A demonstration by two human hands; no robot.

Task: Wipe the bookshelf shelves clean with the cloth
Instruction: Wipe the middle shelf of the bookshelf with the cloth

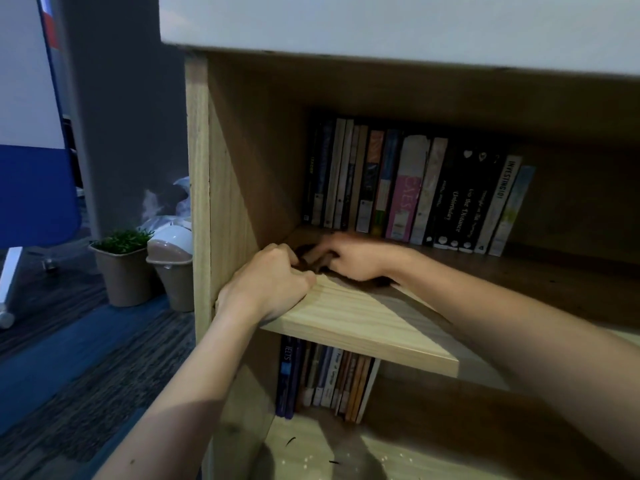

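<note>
Presses dark, crumpled cloth (304,258) under spread fingers of right hand (349,256) near left corner of pale, straight-grained wooden shelf (346,320); rests left hand (268,287), fist-curled, beside it.

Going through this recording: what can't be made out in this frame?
Head view:
cloth: mostly under the right hand, in shadow; extent unclear.
left hand: curled fingers hide whether its grip is on the shelf or the cloth.
lower books: titles blurred, too small.
bookshelf: right side cut off by the frame edge.
</note>
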